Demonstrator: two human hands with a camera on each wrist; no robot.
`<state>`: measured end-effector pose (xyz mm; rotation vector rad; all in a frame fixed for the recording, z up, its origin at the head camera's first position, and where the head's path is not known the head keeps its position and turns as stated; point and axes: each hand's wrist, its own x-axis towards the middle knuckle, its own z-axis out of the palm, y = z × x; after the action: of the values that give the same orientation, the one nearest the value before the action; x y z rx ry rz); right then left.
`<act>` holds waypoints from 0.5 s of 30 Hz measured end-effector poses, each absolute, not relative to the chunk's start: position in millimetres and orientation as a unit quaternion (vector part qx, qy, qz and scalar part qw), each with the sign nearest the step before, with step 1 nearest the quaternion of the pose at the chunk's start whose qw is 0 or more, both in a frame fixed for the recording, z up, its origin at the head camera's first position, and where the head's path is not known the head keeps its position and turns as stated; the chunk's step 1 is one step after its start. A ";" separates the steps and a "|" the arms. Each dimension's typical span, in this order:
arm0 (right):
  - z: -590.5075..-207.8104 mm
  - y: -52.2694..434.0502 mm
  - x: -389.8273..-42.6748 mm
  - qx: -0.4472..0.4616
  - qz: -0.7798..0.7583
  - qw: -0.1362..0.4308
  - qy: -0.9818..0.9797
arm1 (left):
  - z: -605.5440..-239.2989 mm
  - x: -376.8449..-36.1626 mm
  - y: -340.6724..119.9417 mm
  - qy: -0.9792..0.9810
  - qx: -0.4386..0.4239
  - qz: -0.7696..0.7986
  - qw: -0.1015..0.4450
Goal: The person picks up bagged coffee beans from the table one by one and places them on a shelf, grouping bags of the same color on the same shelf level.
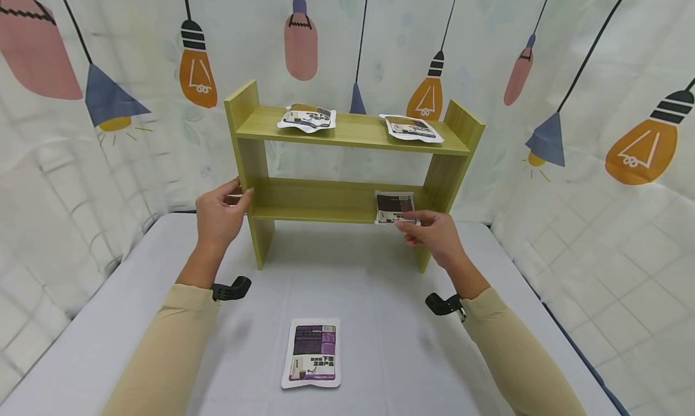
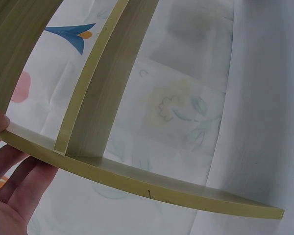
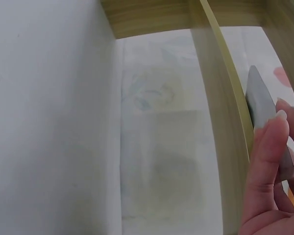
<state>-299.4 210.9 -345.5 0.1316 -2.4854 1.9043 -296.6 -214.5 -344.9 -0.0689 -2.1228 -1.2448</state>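
4 packets: 2 on the top board of the shelf, 1 on the lower board, 1 on the table.
Right hand: fingers pinch the dark packet, which lies at the right end of the lower board, its front edge at the board's edge.
Left hand: grips the left side panel of the green wooden shelf, thumb in front.
Top packets: left one, right one, well apart.
Purple packet: flat on the grey table, near the person, between the 2 sleeves.
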 end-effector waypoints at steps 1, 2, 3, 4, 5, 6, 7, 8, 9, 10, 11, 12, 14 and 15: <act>-345.0 210.0 -299.0 0.041 0.610 0.005 -0.792 | -345.0 -296.5 -214.5 -0.813 -0.027 -0.477 0.333; -344.7 209.4 -298.9 0.042 0.612 0.005 -0.790 | -345.0 -296.5 -214.5 -0.813 -0.027 -0.478 0.332; -344.2 208.7 -298.6 0.041 0.615 0.006 -0.787 | -345.1 -296.4 -214.6 -0.813 -0.026 -0.478 0.331; -343.9 208.2 -298.5 0.041 0.618 0.006 -0.785 | -345.1 -296.3 -214.6 -0.813 -0.026 -0.478 0.331; -343.6 207.9 -298.4 0.041 0.621 0.007 -0.783 | -345.2 -296.2 -214.6 -0.814 -0.026 -0.478 0.330; -343.4 207.5 -298.4 0.039 0.623 0.007 -0.781 | -345.2 -296.2 -214.6 -0.814 -0.025 -0.478 0.330; -343.2 207.2 -298.5 0.039 0.626 0.008 -0.779 | -345.3 -296.3 -214.6 -0.814 -0.025 -0.477 0.330; -342.9 207.0 -298.6 0.038 0.629 0.009 -0.776 | -345.3 -296.3 -214.7 -0.815 -0.024 -0.476 0.330; -342.9 206.8 -299.0 0.038 0.632 0.009 -0.774 | -345.4 -296.4 -214.7 -0.815 -0.025 -0.476 0.330; -342.8 206.9 -299.3 0.038 0.633 0.009 -0.773 | -345.4 -296.6 -214.8 -0.815 -0.025 -0.475 0.331; -342.7 206.7 -299.7 0.036 0.634 0.009 -0.772 | -345.4 -296.8 -214.9 -0.815 -0.025 -0.474 0.331; -342.7 206.6 -300.1 0.034 0.636 0.010 -0.771 | -345.5 -297.0 -215.0 -0.815 -0.025 -0.474 0.332; -342.6 206.6 -300.8 0.037 0.638 0.009 -0.769 | -345.7 -297.4 -215.3 -0.815 -0.026 -0.473 0.334; -342.7 206.6 -301.2 0.039 0.638 0.009 -0.769 | -345.8 -297.7 -215.5 -0.815 -0.026 -0.473 0.335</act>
<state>-301.2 206.6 -342.7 0.1225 -2.4021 1.9925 -297.7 -215.5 -345.8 -0.0686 -2.1263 -1.2337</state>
